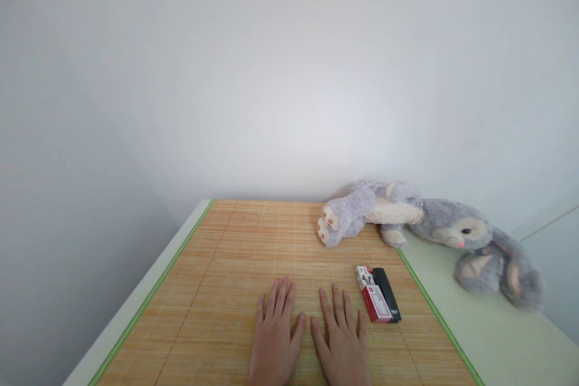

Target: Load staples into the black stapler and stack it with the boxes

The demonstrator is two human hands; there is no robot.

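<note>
My left hand (274, 338) lies palm down on the bamboo mat (217, 289), fingers spread and holding nothing. Beside it, a small gap away, my right hand (341, 341) rests flat on the same mat, also with its fingers apart. Just beyond the right fingertips is a small red and white box (377, 304). Behind that box sits a mostly white carton (364, 276) with a picture on it. A black stapler (386, 294) lies along their right side, close against them.
A grey plush rabbit (393, 211) lies on its side at the back right, legs on the mat and head past its green edge. The pale tabletop (493, 332) shows on the right. A white wall (280, 72) stands behind, and another borders the left.
</note>
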